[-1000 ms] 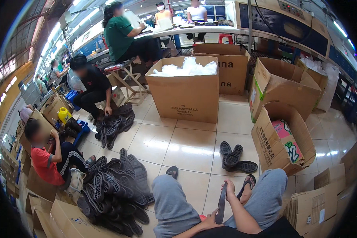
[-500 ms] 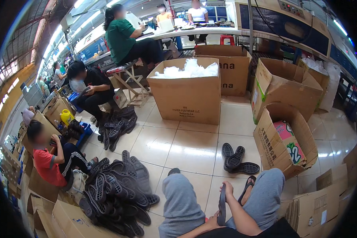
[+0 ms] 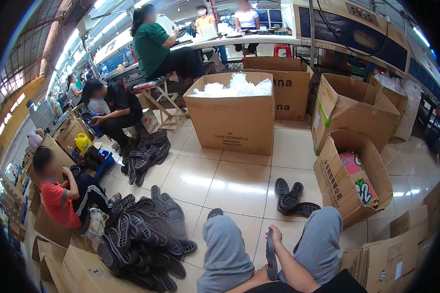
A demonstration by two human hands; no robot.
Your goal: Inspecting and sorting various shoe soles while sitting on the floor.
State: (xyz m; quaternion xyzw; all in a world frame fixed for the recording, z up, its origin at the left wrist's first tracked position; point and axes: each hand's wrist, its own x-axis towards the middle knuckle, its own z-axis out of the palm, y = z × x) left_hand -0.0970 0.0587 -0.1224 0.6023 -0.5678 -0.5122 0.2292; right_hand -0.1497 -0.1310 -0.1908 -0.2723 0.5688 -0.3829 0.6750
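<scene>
Between my knees a dark grey shoe sole (image 3: 271, 255) is held upright, seen nearly edge-on. My right hand (image 3: 275, 236) is closed round its upper end, fingers partly behind it. Low down, my left hand (image 3: 262, 274) grips the sole's bottom end; some of its fingers are hidden. On the tiles beyond my right knee lie several loose soles (image 3: 292, 195), treads showing. A large heap of dark soles (image 3: 144, 234) spreads over the floor on my left.
An open carton with a pink box (image 3: 355, 171) stands right of my knee. Ahead is a carton of white plastic bags (image 3: 230, 115). Flattened cardboard (image 3: 391, 254) lies at lower right. Seated co-workers (image 3: 61, 195) are at left, one by a smaller sole pile (image 3: 149, 151).
My right knee has shifted inward to the left, and the sole in my hands has moved slightly left. At left, the dark-clothed co-worker's hands and the piece they hold have lowered.
</scene>
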